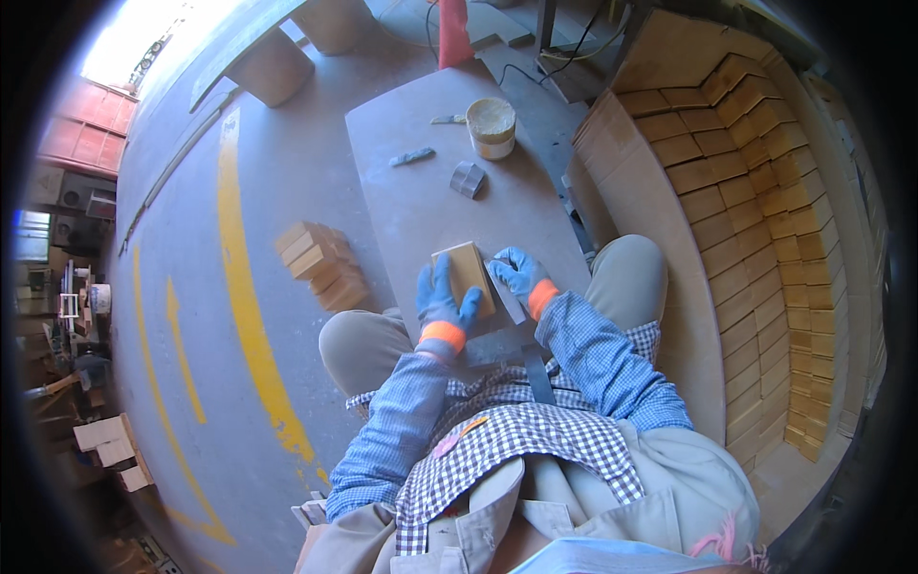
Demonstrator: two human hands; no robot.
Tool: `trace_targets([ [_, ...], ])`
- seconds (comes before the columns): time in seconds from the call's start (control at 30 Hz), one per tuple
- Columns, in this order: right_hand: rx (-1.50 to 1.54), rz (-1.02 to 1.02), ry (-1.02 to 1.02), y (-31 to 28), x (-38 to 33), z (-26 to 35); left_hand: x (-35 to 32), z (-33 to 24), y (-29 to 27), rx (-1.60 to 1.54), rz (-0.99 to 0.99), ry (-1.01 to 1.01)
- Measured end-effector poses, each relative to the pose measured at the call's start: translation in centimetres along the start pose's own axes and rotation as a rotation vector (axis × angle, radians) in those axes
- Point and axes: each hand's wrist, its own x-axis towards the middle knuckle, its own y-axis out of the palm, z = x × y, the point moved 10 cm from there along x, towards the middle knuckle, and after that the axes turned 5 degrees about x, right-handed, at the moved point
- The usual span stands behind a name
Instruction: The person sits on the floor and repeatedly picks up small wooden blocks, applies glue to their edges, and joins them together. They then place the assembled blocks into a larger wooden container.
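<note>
On the low grey work board in front of me, my left hand, in a blue glove with an orange cuff, steadies a light-brown block. Its fingers lie along the block's left side and near end. My right hand, gloved the same way, pinches a thin grey flat strip beside the block's right edge. I cannot tell whether strip and block touch. Farther up the board lie a grey folded piece and a blue-grey stick-like tool.
A whitish tub stands at the board's far end beside a putty knife. Several brown blocks are stacked on the floor to my left. At my right, a large cardboard box holds rows of similar blocks.
</note>
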Motion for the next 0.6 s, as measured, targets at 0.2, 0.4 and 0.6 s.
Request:
trace_targets([
  [0.2,-0.130,-0.035,-0.017,-0.4,-4.8,0.6,3.5,-1.1,-0.7,-0.023,-0.333,0.098],
  [0.4,-0.425,-0.184,-0.130,0.2,-5.4,3.9,3.7,-0.8,-0.1,-0.026,-0.337,0.102],
  [0.6,-0.642,-0.289,-0.373,3.3,3.3,9.1,4.1,-1.3,-0.3,0.032,-0.316,0.116],
])
